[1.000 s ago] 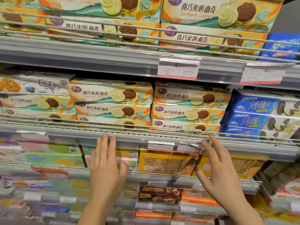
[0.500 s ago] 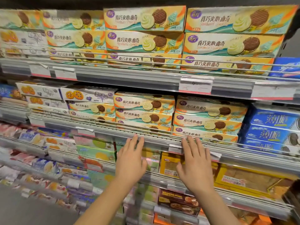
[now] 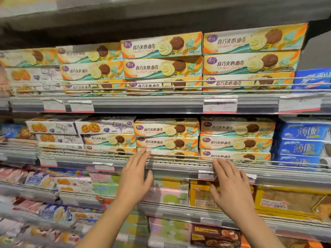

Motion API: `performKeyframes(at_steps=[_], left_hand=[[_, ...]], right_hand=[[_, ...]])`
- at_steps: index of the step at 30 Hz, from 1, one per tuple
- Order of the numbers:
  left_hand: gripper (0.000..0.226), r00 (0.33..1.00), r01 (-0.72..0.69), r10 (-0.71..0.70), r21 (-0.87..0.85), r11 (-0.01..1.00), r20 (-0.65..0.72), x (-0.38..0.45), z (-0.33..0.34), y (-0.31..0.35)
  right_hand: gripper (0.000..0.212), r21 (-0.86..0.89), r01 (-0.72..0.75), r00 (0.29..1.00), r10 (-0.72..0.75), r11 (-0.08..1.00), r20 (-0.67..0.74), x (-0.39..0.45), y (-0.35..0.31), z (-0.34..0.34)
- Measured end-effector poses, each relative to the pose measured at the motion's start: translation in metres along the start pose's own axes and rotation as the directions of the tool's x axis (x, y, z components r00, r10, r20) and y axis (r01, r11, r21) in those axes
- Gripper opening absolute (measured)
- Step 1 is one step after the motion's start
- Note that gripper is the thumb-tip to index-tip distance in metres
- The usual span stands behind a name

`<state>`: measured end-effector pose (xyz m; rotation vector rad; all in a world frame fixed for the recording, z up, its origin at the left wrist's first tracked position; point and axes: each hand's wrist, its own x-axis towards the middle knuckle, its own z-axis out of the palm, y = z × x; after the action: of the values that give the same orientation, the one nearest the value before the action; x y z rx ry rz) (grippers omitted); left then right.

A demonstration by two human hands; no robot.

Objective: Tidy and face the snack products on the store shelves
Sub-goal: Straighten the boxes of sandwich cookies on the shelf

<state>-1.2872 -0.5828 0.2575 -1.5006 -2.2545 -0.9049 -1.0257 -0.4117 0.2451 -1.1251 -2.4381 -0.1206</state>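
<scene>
- Reaching stage, by the look of it: both hands up at front lip of middle shelf [image 3: 172, 167], nothing gripped yet
- Left hand [image 3: 134, 178] flat, fingers straight & close together, tips at wire guard rail [image 3: 179, 159], just below bottom box of centre stack of sandwich cookie boxes [image 3: 167, 136]
- Right hand [image 3: 231, 185] flat too, fingers a bit spread, tips near price tag [image 3: 206, 174] & under right stack of sandwich cookie boxes [image 3: 236, 138]; contact w/ rail or boxes: cannot tell
- Stacks sit three high on middle shelf, fronts facing out, centre stack seemingly set slightly further back than right one
- Next move prob needs hands up over rail, palms on box ends or fronts, then square & pull fwd so faces line up
- Edges: guard rail hides lower part of bottom boxes, so those likely need lifting before sliding out
- Headroom: dark gap between stack tops & upper shelf [image 3: 148, 104], enough for fingers, not much more
- Sides tight: blue biscuit packs [image 3: 304, 140] touching on right, white cookie boxes [image 3: 107, 127] close on left, little lateral room
- Risk: top box may tip back if shoved
</scene>
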Motion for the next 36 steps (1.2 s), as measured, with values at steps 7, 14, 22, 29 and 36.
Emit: performKeyframes(at_steps=[7, 14, 22, 29, 36], left_hand=[[0.057, 0.988, -0.131, 0.133, 0.028, 0.991, -0.081, 0.012, -0.017, -0.074], [0.053, 0.964, -0.250, 0.254, 0.058, 0.966, -0.077, 0.008, -0.011, -0.121], [0.053, 0.960, -0.245, 0.247, 0.030, 0.969, -0.133, 0.021, -0.013, -0.119], [0.053, 0.977, -0.181, 0.184, 0.041, 0.983, -0.106, 0.017, -0.014, -0.115], [0.040, 0.937, -0.255, 0.259, 0.050, 0.966, -0.234, 0.032, -0.045, -0.108]], right_hand=[[0.078, 0.029, -0.166, 0.979, 0.169, 0.986, -0.115, -0.001, -0.035, 0.013], [0.068, 0.040, -0.331, 0.940, 0.333, 0.943, -0.077, 0.002, -0.067, 0.005], [0.032, 0.009, 0.044, 0.870, -0.033, 0.999, -0.491, 0.048, -0.167, -0.062], [0.055, -0.176, 0.165, 0.937, -0.210, 0.970, -0.280, 0.122, -0.210, -0.073], [0.050, -0.168, 0.119, 0.975, -0.147, 0.979, -0.167, 0.137, -0.212, -0.058]])
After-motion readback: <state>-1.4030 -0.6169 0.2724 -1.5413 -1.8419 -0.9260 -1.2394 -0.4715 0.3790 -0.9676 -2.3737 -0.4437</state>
